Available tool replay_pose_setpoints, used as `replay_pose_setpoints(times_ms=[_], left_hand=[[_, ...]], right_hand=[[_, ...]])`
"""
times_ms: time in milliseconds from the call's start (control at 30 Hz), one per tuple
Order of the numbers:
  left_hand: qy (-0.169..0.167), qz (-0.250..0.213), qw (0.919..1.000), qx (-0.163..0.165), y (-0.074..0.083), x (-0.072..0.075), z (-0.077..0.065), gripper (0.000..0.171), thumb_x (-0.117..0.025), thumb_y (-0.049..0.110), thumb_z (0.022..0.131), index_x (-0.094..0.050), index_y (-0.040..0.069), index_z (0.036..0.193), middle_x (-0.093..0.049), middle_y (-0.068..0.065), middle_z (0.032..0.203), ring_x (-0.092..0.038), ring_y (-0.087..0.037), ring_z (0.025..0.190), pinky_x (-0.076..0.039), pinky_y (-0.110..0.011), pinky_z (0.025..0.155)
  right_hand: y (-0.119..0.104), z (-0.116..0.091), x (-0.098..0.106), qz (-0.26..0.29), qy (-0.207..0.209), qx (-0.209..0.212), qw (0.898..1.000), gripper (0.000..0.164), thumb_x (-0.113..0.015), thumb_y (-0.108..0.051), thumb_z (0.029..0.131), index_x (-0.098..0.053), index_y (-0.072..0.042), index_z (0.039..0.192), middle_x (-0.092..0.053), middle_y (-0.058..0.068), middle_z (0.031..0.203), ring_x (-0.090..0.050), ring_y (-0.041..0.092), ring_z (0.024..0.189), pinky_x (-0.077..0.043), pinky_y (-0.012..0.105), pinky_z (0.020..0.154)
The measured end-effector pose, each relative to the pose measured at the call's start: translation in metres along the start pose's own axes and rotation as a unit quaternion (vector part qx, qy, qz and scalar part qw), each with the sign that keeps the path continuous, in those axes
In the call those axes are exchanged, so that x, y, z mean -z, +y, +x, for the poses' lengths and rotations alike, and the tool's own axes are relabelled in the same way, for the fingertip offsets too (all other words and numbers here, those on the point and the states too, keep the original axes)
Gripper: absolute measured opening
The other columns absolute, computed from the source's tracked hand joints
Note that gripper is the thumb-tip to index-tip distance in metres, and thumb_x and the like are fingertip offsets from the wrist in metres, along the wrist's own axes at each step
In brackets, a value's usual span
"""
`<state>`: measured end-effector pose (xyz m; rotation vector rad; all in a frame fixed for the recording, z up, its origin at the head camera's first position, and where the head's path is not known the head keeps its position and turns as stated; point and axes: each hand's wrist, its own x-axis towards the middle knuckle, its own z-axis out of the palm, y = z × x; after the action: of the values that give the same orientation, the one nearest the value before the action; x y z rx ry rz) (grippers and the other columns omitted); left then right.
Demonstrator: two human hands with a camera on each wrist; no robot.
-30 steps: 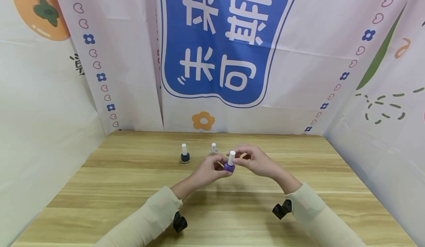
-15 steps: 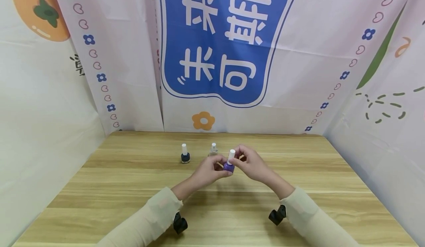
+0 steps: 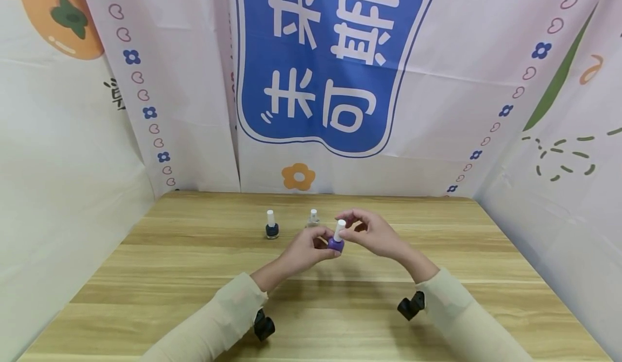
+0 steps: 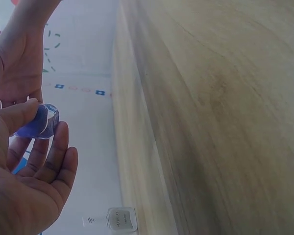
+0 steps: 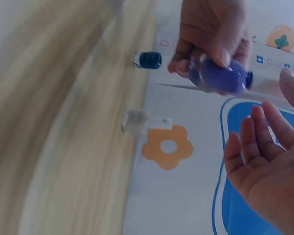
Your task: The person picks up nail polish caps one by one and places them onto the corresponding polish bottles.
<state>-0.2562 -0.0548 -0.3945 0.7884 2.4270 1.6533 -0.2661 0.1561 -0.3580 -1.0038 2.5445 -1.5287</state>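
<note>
My left hand [image 3: 303, 249] grips a nail polish bottle [image 3: 336, 244] by its purple glass body, thumb on the near side, raised above the table. The white cap [image 3: 339, 230] points up, slightly tilted. In the right wrist view the purple body [image 5: 225, 78] and a dark neck show; the cap is hard to make out against the pale backdrop. Around the cap in the head view, my right hand [image 3: 381, 236] has its thumb beside it and its fingers spread away behind. The right wrist view shows this right hand [image 5: 272, 156] with fingers and thumb apart.
A dark blue nail polish bottle [image 3: 272, 230] with a white cap stands upright on the wooden table [image 3: 194, 275], left of my hands. Behind my left hand stands a clear bottle [image 3: 313, 219], partly hidden. Printed cloth walls [image 3: 194, 108] enclose the back and sides.
Half a second ago my right fingers closed round the cap; now they have spread and the hand has shifted slightly right, much as one second ago. My left hand keeps the bottle nearly still.
</note>
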Motion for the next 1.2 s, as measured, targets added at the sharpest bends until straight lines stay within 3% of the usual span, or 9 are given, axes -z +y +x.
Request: replay_pose_setpoints(times_ms=[200, 333, 567, 767, 1067, 1200], left_hand=[[-0.007, -0.001, 1.0, -0.001, 0.001, 0.0, 0.001, 0.02, -0.075, 0.012, 0.086, -0.067, 0.006, 0.103, -0.065, -0.003, 0.099, -0.064, -0.016, 0.082, -0.055, -0.03, 0.07], [-0.008, -0.002, 1.0, 0.001, 0.001, 0.0, 0.001, 0.021, -0.076, 0.013, 0.086, -0.068, 0.006, 0.104, -0.065, -0.003, 0.1, -0.064, -0.016, 0.083, -0.055, -0.03, 0.071], [-0.006, -0.005, 1.0, 0.004, 0.001, -0.001, 0.002, 0.021, -0.076, 0.012, 0.086, -0.068, 0.006, 0.104, -0.065, -0.003, 0.1, -0.063, -0.017, 0.083, -0.055, -0.031, 0.071], [-0.002, -0.005, 1.0, 0.006, 0.002, -0.001, 0.002, 0.02, -0.075, 0.012, 0.086, -0.067, 0.005, 0.104, -0.065, -0.003, 0.099, -0.063, -0.016, 0.08, -0.054, -0.029, 0.069], [0.0, 0.002, 1.0, 0.0, 0.0, -0.002, 0.002, 0.022, -0.076, 0.014, 0.086, -0.067, 0.006, 0.104, -0.066, -0.003, 0.099, -0.064, -0.016, 0.08, -0.055, -0.03, 0.069], [-0.001, 0.003, 1.0, -0.001, -0.001, -0.003, 0.003, 0.021, -0.076, 0.014, 0.086, -0.067, 0.007, 0.103, -0.066, -0.003, 0.098, -0.064, -0.016, 0.081, -0.055, -0.03, 0.07]], right_hand=[[-0.003, 0.002, 0.011, 0.017, -0.075, 0.017, 0.997, 0.032, -0.062, -0.013, 0.096, -0.061, -0.005, 0.127, -0.06, 0.007, 0.104, -0.056, 0.027, 0.092, -0.053, 0.036, 0.075], [-0.004, 0.003, 0.01, 0.024, -0.089, 0.025, 0.995, 0.025, -0.059, -0.012, 0.098, -0.065, -0.004, 0.122, -0.063, 0.007, 0.109, -0.057, 0.025, 0.093, -0.054, 0.038, 0.076], [-0.002, 0.003, 0.005, 0.005, -0.048, 0.023, 0.999, 0.018, -0.061, -0.011, 0.097, -0.07, -0.005, 0.111, -0.064, 0.005, 0.097, -0.055, 0.021, 0.088, -0.052, 0.031, 0.071], [0.0, 0.003, -0.004, -0.012, 0.01, 0.013, 1.0, 0.004, -0.069, -0.013, 0.091, -0.068, -0.009, 0.093, -0.062, 0.0, 0.089, -0.056, 0.02, 0.085, -0.05, 0.033, 0.073], [0.002, 0.001, -0.013, -0.015, 0.052, -0.014, 0.998, 0.02, -0.073, -0.018, 0.088, -0.056, -0.009, 0.084, -0.059, 0.003, 0.082, -0.055, 0.021, 0.077, -0.049, 0.029, 0.065], [-0.004, 0.0, -0.013, -0.015, 0.052, -0.021, 0.998, 0.016, -0.072, -0.014, 0.089, -0.058, -0.007, 0.088, -0.059, 0.002, 0.083, -0.054, 0.021, 0.079, -0.049, 0.031, 0.068]])
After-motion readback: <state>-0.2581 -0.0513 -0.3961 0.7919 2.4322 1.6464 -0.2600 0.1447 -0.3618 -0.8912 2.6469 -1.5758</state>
